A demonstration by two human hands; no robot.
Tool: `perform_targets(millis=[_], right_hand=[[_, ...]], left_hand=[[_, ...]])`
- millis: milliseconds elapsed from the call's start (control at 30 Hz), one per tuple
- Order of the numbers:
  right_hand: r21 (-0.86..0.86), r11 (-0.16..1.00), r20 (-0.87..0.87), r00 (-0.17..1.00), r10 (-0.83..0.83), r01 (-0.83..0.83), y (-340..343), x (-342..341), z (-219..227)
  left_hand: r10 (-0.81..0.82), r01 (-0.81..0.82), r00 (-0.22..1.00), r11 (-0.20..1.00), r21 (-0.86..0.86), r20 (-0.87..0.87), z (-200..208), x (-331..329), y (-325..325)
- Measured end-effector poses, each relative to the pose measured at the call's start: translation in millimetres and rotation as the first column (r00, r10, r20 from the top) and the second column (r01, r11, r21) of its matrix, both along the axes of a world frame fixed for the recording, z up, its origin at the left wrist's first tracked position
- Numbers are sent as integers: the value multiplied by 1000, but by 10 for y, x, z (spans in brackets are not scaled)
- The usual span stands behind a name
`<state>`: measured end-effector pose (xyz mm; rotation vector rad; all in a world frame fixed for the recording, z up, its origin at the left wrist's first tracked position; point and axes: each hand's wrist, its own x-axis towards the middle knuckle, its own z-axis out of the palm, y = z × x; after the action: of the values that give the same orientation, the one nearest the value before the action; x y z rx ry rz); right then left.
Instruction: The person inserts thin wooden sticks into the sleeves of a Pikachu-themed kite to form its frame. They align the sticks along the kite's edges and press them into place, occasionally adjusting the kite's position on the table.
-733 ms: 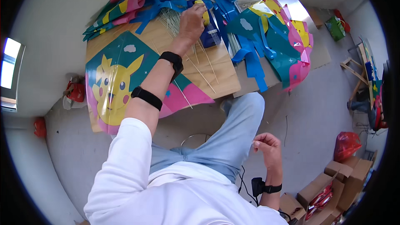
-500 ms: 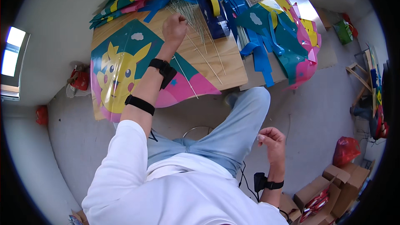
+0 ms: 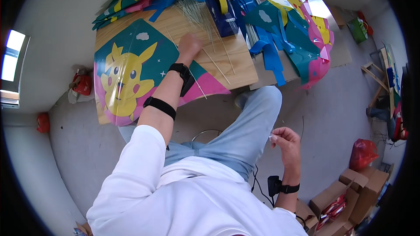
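My left hand [image 3: 190, 46] is closed over the wooden table [image 3: 240, 67], near the right edge of a flat kite sheet [image 3: 151, 61] printed with a yellow cartoon figure on green and pink. Its fingers face away, so whatever they hold is hidden. A thin white rod [image 3: 200, 88] lies slantwise across the sheet and passes beneath my left hand and wrist. Off the table, beside my right knee, my right hand [image 3: 287, 144] pinches a small clear scrap [image 3: 273, 138] that looks like tape. Several loose thin rods [image 3: 216, 66] lie just right of my left hand.
A blue tape dispenser [image 3: 223, 19] with a yellow-cored roll stands at the back. Blue streamers [image 3: 273, 63] and more kite sheets [image 3: 302, 57] cover the right side; folded sheets [image 3: 127, 6] lie back left. Cardboard boxes [image 3: 332, 199] and a red bag [image 3: 364, 153] sit on the floor.
My left hand has come nearer to me and slightly right, from the far rods toward the sheet's right edge. My right hand keeps its pinch and has barely moved.
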<state>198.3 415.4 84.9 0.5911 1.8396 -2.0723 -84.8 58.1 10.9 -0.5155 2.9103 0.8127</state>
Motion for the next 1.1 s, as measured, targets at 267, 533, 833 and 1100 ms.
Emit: perform_targets(millis=[267, 533, 833, 1100], right_hand=[[7, 999, -33, 998, 52, -52, 45, -25, 22], [-39, 998, -47, 998, 43, -45, 77, -12, 5], [-55, 998, -42, 999, 20, -23, 49, 18, -10], [-27, 998, -63, 997, 51, -53, 105, 33, -32]], left_hand=[[-96, 91, 994, 992, 88, 47, 61, -43, -25], [-113, 113, 986, 994, 5, 119, 177, -90, 21], [-119, 111, 984, 991, 70, 130, 113, -144, -109], [51, -87, 996, 500, 861, 71, 562, 286, -170]])
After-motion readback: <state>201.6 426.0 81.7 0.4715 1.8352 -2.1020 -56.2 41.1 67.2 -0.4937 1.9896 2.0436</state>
